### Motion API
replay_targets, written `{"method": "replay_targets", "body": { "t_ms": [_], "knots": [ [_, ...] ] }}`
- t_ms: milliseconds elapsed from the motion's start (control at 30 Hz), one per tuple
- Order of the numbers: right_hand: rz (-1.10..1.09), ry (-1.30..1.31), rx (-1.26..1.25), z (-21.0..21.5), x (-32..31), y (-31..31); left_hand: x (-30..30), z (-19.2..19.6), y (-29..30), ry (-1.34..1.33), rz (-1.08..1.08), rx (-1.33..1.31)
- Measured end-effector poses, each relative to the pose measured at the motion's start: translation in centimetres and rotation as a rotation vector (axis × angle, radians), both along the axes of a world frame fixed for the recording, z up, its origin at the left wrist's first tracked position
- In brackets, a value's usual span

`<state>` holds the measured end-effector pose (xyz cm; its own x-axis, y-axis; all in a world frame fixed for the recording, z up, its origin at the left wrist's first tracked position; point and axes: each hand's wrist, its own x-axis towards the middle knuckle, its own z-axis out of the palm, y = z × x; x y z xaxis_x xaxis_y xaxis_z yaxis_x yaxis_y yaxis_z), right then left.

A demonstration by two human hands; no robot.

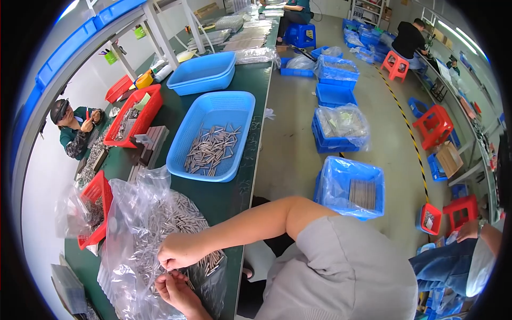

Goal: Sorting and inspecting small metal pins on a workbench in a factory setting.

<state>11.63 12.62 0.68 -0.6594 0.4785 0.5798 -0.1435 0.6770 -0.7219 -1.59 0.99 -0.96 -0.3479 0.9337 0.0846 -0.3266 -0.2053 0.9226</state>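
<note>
Both hands worked the clear bag [140, 224] of metal pins: right hand [178, 250] & left hand [176, 290] pinched pins [210, 261]; blue basket [213, 136] approx. half filled, big heap left.

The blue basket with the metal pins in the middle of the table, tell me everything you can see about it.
The blue basket is a shallow rectangular plastic tray with rounded corners and perforated walls. It sits flat on the green table, near its right edge. A loose heap of short silvery metal pins covers part of its floor. No hand touches it. Similar empty blue baskets are stacked beyond it.
</note>
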Motion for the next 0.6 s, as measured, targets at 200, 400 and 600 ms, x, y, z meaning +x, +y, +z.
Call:
{"method": "replay_targets", "body": {
  "t_ms": [200, 400, 600],
  "knots": [
    [0.022, -0.072, 0.033, 0.02, 0.11, 0.02, -0.33, -0.39, 0.04, 0.021, -0.012, 0.030],
    [0.037, -0.045, 0.041, 0.13, 0.02, -0.15, -0.26, -0.31, -0.07, 0.065, -0.039, 0.018],
    [0.129, -0.072, -0.100, 0.44, -0.01, -0.25, -0.46, -0.87, 0.03, 0.067, -0.051, 0.045]
  ]
}}
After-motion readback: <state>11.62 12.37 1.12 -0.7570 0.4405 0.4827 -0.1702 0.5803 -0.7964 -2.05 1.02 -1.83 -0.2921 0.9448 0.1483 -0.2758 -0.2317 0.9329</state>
